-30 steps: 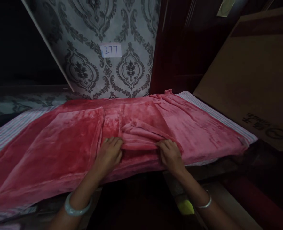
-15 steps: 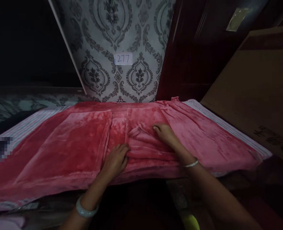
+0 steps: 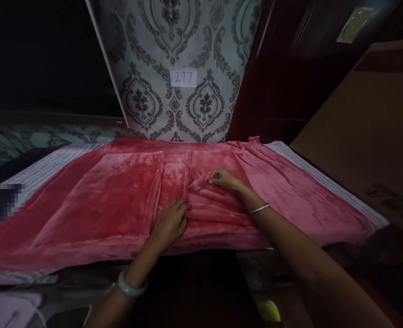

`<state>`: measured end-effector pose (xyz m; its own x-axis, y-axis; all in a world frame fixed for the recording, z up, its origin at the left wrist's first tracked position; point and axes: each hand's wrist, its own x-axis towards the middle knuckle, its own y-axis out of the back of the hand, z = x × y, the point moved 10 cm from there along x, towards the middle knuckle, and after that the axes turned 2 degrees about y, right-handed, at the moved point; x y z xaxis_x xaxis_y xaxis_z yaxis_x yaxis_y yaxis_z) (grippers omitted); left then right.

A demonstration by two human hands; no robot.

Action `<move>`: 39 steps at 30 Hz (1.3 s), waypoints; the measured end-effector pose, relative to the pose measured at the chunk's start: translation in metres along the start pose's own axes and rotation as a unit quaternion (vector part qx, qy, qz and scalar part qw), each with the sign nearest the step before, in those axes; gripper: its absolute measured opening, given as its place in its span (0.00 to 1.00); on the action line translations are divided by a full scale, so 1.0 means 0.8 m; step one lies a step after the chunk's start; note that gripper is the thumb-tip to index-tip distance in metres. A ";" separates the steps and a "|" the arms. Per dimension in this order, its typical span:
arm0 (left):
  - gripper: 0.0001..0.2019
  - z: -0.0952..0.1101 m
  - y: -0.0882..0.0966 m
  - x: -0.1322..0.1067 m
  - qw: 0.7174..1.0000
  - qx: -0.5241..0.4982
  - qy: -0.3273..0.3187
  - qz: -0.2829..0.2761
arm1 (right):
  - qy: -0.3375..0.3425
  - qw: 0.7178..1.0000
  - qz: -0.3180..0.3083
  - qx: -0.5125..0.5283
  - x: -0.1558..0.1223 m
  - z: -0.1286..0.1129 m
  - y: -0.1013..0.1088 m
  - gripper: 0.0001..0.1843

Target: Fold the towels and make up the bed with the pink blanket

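Note:
A plush red-pink blanket (image 3: 99, 200) lies spread over a low surface, with its left and right parts folded inward. Between the two folded edges runs a narrow strip. On the right panel, my right hand (image 3: 224, 180) is closed in a pinch on a gathered bit of the blanket, and creases run out below it. My left hand (image 3: 171, 222) rests near the front of that panel's inner edge, its fingers bent onto the fabric; the fingertips are partly hidden.
A striped cloth (image 3: 47, 168) shows beneath the blanket at both sides. Behind stand a patterned wall (image 3: 174, 105) with a paper marked 277, a dark screen (image 3: 47, 59) and a dark red door (image 3: 272, 77). A large cardboard box (image 3: 368, 123) rises at the right.
My right hand has shifted slightly left across the panel, and the raised fold beside it is now flatter and more bunched. My left hand stays on the same edge. The view has turned slightly.

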<state>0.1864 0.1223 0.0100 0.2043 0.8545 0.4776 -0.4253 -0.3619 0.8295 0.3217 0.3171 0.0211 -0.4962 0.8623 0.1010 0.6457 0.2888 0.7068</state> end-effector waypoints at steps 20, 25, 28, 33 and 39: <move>0.25 -0.008 -0.003 -0.008 1.000 -0.008 0.019 0.008 | 0.270 0.920 0.138 -0.248 -0.162 -0.123 -0.098 0.08; 0.20 -0.003 0.009 -0.005 0.999 0.007 -0.009 0.048 | 0.228 0.931 0.136 -0.251 -0.184 -0.115 -0.079 0.16; 0.16 -0.001 0.018 0.001 0.997 0.019 -0.020 0.073 | 0.183 0.934 0.149 -0.269 -0.203 -0.089 -0.050 0.24; 0.14 0.025 0.044 0.021 0.992 0.042 -0.072 0.092 | 0.124 0.916 0.211 -0.317 -0.233 -0.026 0.003 0.29; 0.14 0.042 0.054 0.015 0.989 0.067 -0.102 0.084 | 0.175 0.904 0.267 -0.285 -0.264 0.014 0.033 0.32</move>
<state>0.1999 0.1043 0.0608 0.3208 0.6894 0.6495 -0.3505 -0.5506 0.7576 0.4498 0.1472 0.0104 -0.4197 0.6017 0.6795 0.4936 -0.4769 0.7272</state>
